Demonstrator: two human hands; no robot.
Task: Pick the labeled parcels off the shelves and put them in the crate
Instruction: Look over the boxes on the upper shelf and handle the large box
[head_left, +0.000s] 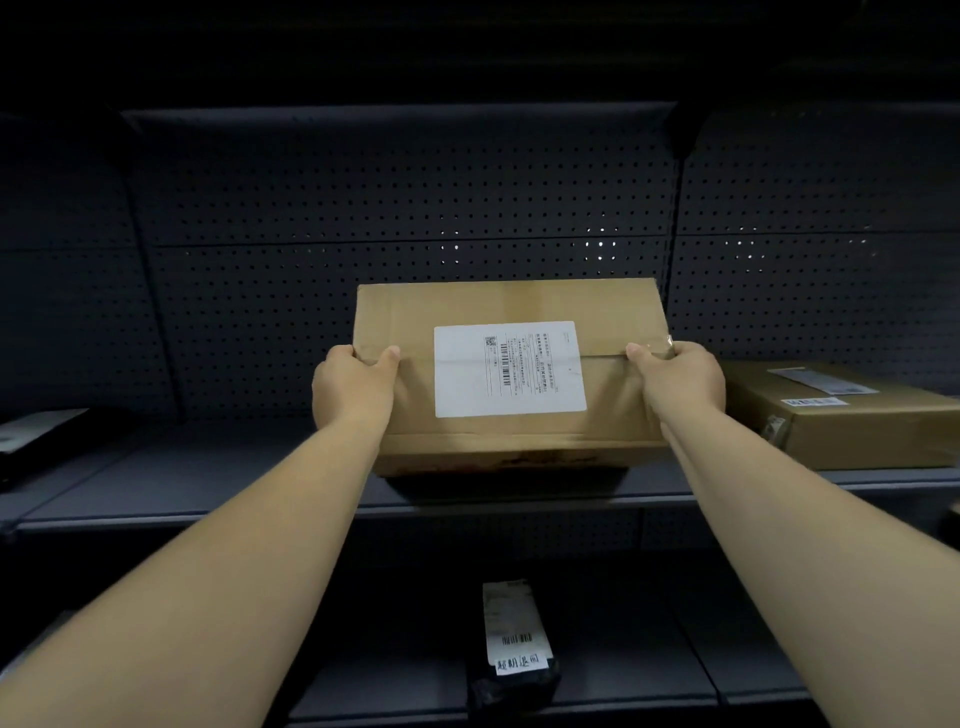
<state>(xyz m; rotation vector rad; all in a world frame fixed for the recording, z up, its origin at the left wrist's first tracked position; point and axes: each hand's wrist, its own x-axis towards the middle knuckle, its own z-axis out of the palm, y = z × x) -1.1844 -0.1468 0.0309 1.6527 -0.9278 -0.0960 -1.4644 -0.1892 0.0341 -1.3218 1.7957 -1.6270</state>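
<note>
A: Logging from my remote feed: cardboard parcel (511, 374) tilted toward the camera, white label (510, 368) facing me, lower edge just over the middle shelf (208, 488).

B: Hands?

A: Left hand (353, 387) clamped on its left side, right hand (680, 382) clamped on its right side, thumbs on the front face.

B: Neighbours?

A: Second cardboard box (852, 415) on the same shelf, right. Black labelled packet (514, 649) on the shelf below. I see no crate.

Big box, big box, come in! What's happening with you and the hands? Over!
Left hand and right hand grip the labeled cardboard box by its sides. Box tilted over the shelf. Second box close at right. Crate not in view.
</note>
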